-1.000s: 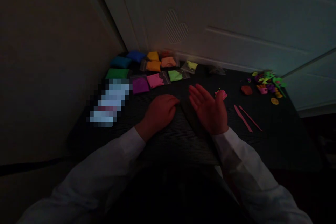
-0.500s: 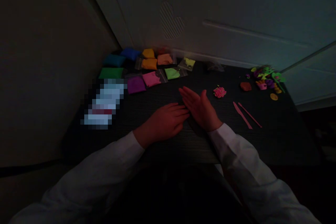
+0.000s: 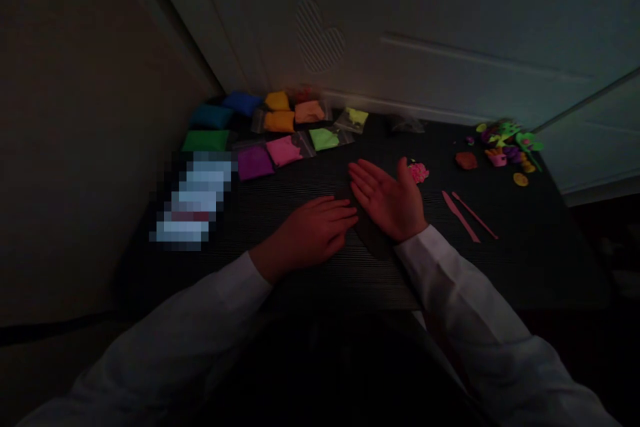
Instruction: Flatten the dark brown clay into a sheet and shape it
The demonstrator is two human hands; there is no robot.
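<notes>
Dim light covers the desk (image 3: 320,180). I see the right hand (image 3: 390,203) spread, palm bare, the pink clump (image 3: 419,172) partly behind it; the left hand (image 3: 313,230) lies flat, fingers extended, its underside hidden. I'd keep both hands relaxed, clear of the clump.

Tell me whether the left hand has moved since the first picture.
Yes: the left hand has moved rightward and toward the person, farther from the purple packet.
</notes>
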